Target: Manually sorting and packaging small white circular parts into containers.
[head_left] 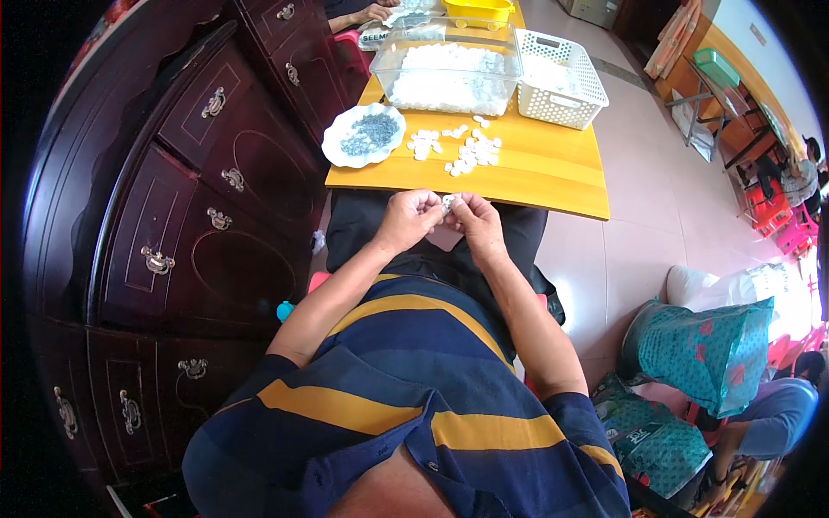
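Just off the near edge of the yellow wooden table, my left hand and my right hand meet over my lap. Between their fingertips is a small white round piece, pinched from both sides. Its details are too small to make out. On the table ahead lie loose white round pieces in a scattered group. To their left stands a white scalloped plate with many tiny dark grey bits spread in it.
Behind the loose pieces stand a clear plastic bin full of white pieces and a white perforated basket. A yellow tub and another person's hand are farther back. Dark wooden drawers line the left; teal bags sit right.
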Demonstrator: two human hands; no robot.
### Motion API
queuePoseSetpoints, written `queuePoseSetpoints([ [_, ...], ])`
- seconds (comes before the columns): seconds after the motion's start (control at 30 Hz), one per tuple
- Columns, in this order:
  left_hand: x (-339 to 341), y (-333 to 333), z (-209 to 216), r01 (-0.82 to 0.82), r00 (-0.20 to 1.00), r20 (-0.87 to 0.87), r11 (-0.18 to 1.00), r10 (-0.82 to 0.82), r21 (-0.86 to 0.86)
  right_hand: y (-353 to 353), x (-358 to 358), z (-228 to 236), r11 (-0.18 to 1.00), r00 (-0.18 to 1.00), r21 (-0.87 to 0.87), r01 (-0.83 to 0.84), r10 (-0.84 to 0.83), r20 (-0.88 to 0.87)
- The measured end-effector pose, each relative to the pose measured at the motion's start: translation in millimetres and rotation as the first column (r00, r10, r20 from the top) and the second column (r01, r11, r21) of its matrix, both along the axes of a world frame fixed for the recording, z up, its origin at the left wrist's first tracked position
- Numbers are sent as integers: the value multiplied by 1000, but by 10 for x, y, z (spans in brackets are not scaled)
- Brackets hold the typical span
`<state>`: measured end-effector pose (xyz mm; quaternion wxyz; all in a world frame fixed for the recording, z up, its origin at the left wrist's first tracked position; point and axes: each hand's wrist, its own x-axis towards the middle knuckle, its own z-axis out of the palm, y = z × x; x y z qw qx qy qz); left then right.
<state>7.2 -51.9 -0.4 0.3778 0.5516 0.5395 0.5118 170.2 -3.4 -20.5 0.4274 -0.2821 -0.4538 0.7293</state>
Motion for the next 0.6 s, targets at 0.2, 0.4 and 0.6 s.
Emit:
queuePoseSetpoints([
  [0.2, 49, -24, 2, -61, 998, -8, 998, 61, 11, -59, -27, 58, 997, 1000, -77, 12, -14, -21],
  [0.4, 61, -47, 28, -72, 997, -23, 997, 73, 27, -53, -29, 41, 997, 1000, -79, 15, -14, 7],
  [0.6, 57, -69, 29, -44, 998, -50, 995, 49, 91, -36, -23, -1, 994, 1000, -107, -8, 9, 15],
])
